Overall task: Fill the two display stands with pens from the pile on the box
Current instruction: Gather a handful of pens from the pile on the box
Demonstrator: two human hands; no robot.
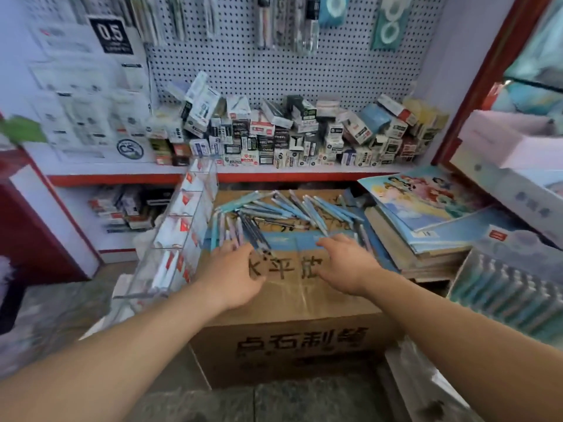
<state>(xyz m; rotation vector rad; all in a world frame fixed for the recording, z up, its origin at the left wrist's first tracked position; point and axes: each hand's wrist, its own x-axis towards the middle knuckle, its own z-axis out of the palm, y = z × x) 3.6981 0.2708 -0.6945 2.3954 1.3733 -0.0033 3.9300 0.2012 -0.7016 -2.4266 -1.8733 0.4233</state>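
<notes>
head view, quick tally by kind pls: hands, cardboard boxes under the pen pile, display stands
hands: 2 (left hand, right hand)
cardboard box: 1
display stands: 2 (left stand, right stand)
total: 5
pens: too blurred to count

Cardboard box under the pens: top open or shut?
Shut. The cardboard box top lies flat and closed, with pens piled on it.

Even, bright light; soft motion blur; edges bowed by wide-angle.
</notes>
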